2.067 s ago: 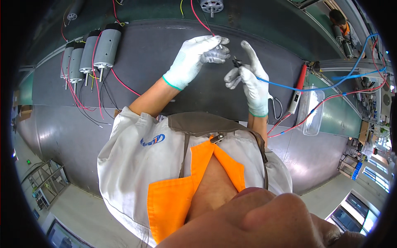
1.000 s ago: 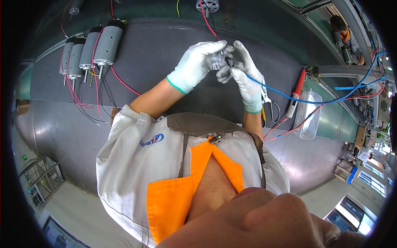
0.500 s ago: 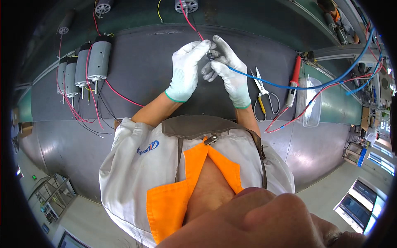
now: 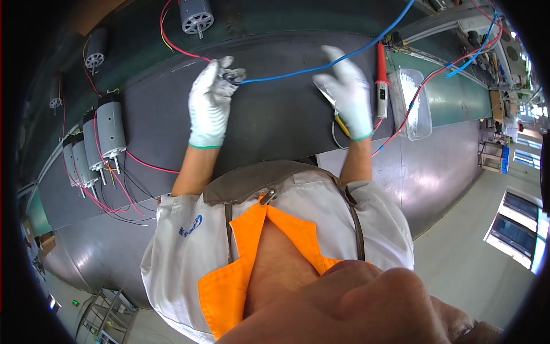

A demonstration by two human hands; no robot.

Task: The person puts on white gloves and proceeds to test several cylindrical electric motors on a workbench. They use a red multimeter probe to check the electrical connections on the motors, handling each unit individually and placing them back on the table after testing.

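My gloved left hand [image 4: 209,106] is closed above the dark worktop, its fingers curled round the end of a blue cable [image 4: 309,70]. On the hand's other side a red wire [image 4: 186,54] leads back to a grey cylindrical motor [image 4: 196,16]. The join between the two is hidden in the fingers. My gloved right hand [image 4: 350,94] is open, thumb and fingers apart, and slightly blurred. It hovers over the scissors [image 4: 342,125], covering most of them; a yellow handle and a metal loop show beside the palm.
A red-and-grey handheld tool [image 4: 382,80] lies right of my right hand, near a clear plastic tray [image 4: 425,117] holding white pieces. Several grey motors [image 4: 110,126] with loose wires stand at the left. The blue cable arches across the worktop [image 4: 275,120] from the upper right.
My hands were together at the wire and have parted. The left moved leftward with the blue cable end; the right let go and moved right to the scissors. The view has shifted.
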